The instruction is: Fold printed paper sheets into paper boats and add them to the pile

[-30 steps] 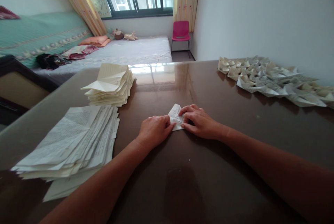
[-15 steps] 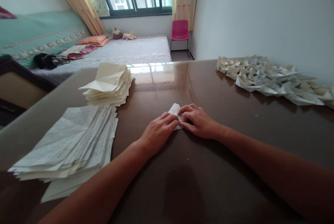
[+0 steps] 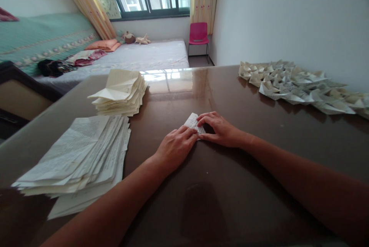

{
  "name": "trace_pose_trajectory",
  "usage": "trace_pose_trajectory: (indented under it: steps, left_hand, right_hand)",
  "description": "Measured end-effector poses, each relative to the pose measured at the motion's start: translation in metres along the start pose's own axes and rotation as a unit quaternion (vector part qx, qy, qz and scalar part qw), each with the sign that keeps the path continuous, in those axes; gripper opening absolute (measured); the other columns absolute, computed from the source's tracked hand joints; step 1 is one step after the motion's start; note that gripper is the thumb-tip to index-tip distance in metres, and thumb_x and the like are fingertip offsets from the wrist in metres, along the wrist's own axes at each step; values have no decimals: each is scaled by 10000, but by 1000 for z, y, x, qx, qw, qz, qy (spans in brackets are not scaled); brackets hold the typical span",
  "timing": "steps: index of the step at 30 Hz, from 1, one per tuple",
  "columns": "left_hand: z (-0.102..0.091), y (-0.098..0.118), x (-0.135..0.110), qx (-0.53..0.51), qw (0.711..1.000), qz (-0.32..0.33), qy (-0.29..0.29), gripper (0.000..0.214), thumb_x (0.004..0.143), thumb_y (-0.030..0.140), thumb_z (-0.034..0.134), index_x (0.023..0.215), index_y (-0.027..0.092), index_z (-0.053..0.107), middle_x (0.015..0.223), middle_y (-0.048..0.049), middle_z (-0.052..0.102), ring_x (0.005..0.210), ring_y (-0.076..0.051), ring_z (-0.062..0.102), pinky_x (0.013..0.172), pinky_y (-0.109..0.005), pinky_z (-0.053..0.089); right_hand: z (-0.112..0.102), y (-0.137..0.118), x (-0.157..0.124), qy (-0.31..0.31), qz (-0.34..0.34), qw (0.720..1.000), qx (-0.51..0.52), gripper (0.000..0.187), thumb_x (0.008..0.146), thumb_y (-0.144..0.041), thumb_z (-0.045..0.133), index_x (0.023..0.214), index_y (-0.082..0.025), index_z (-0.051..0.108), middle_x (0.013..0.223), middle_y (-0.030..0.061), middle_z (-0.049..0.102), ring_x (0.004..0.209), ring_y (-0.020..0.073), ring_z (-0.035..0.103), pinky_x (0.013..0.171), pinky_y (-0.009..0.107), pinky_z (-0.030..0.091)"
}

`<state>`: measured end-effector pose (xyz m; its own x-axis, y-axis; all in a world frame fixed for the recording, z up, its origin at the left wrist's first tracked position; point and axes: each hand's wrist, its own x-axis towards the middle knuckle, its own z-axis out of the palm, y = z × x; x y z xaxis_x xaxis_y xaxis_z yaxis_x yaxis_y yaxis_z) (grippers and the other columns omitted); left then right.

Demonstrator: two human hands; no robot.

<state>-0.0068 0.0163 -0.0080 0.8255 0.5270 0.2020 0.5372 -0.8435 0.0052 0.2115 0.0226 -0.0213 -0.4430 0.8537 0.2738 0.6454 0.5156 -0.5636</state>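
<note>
A small folded piece of printed paper lies on the dark brown table in front of me. My left hand presses down on its near left part, fingers covering much of it. My right hand pinches its right side with thumb and fingers. Only the paper's far tip shows between the two hands.
A stack of flat printed sheets lies at the near left, with a pile of half-folded sheets behind it. Several finished paper boats are spread along the right wall. Beyond the table are a bed and a pink chair.
My left hand has slid right over the folded paper, covering more of it. My right hand has stayed at its right side, shifting slightly.
</note>
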Motion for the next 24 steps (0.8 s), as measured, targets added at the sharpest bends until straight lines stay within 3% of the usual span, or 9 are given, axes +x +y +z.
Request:
trace_pose_trajectory:
  steps: [8, 16, 24]
  left_hand:
    - [3, -1, -3, -8, 1000, -3, 24, 317, 937, 205, 481, 1247, 164, 532, 1215, -65, 610, 1091, -198, 550, 946, -340, 500]
    - [5, -7, -6, -52, 998, -5, 45, 237, 960, 296, 439, 1015, 185, 641, 1033, -53, 635, 1015, -185, 562, 915, -330, 516]
    - [6, -6, -8, -28, 998, 13, 47, 230, 966, 253, 426, 1077, 186, 617, 1075, -60, 625, 1064, -187, 544, 926, -328, 508]
  right_hand:
    - [1, 2, 1, -13, -14, 1000, -23, 142, 809, -288, 671, 929, -220, 635, 1137, 51, 653, 1106, 229, 527, 955, 404, 426]
    - [-3, 2, 2, -11, -68, 997, -25, 196, 823, -271, 662, 1009, -211, 642, 1106, 64, 668, 1076, 220, 547, 960, 400, 434]
    - [-8, 1, 3, -30, -95, 995, -5, 186, 875, -232, 592, 1047, -225, 662, 1101, 60, 672, 1056, 199, 563, 977, 392, 430]
